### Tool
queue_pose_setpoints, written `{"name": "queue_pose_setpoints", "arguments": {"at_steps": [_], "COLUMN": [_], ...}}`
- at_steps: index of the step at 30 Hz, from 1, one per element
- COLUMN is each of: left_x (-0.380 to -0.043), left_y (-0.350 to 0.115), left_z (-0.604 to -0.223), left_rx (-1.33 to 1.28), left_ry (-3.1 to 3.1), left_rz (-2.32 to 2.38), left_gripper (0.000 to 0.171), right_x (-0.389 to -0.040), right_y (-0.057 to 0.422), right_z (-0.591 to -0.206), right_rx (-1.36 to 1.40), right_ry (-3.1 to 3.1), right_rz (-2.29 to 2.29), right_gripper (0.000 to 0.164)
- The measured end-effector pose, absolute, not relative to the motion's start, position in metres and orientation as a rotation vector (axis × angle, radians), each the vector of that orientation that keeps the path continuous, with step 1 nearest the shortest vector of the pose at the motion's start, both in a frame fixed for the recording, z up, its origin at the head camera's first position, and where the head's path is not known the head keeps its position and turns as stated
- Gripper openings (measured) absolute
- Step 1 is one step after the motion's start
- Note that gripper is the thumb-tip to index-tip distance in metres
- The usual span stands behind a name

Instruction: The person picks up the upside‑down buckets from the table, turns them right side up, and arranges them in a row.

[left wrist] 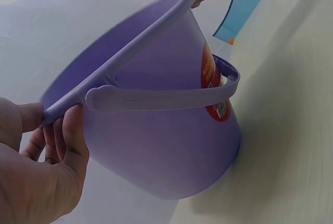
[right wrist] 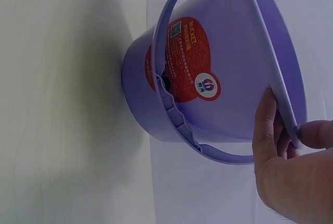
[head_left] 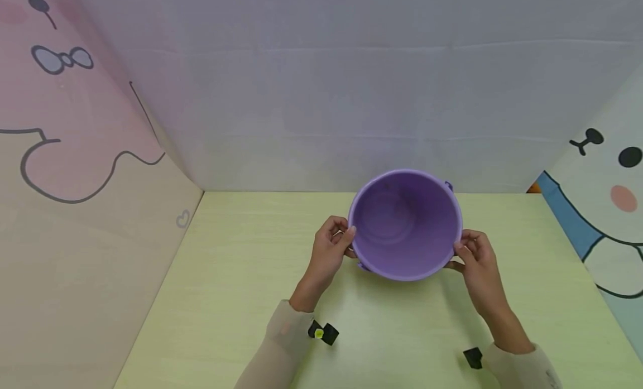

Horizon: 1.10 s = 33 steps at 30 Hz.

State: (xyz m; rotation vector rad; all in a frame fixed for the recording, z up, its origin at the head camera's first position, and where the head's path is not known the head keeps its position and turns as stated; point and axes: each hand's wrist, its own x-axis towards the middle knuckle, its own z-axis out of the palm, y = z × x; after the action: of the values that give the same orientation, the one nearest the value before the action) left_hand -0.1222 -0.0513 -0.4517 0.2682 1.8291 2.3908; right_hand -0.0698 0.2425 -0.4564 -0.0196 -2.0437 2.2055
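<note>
A purple plastic bucket (head_left: 404, 260) is tilted, its mouth facing the head camera and its inside bare. My left hand (head_left: 329, 249) pinches the rim on the left, thumb over the edge and fingers beneath. On the opposite side my right hand (head_left: 477, 266) grips the rim the same way. The bucket's handle (left wrist: 156, 99) hangs down around the outer wall, seen in the left wrist view. In the right wrist view a red label (right wrist: 190, 52) with a white round logo shows on the wall behind the handle.
The bucket is over a pale yellow-green table (head_left: 241, 277). A white sheet wall (head_left: 311, 110) stands along the table's back edge. Panels with cartoon drawings rise at both sides, a left panel (head_left: 100, 255) and a right panel (head_left: 603, 210).
</note>
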Motion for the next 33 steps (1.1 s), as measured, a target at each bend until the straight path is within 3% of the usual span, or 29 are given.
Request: {"name": "queue_pose_setpoints", "arguments": {"at_steps": [33], "left_x": [-0.123], "left_y": [-0.05], "left_z": [-0.446], "left_rx": [0.114], "left_ry": [1.724], "left_rz": [2.439], "left_gripper": [0.008], "right_x": [-0.083], "right_y": [0.238], "right_z": [-0.441], "right_rx": [0.033], "right_ry": [-1.955], "right_rz": [2.261], "right_gripper": [0.022]}}
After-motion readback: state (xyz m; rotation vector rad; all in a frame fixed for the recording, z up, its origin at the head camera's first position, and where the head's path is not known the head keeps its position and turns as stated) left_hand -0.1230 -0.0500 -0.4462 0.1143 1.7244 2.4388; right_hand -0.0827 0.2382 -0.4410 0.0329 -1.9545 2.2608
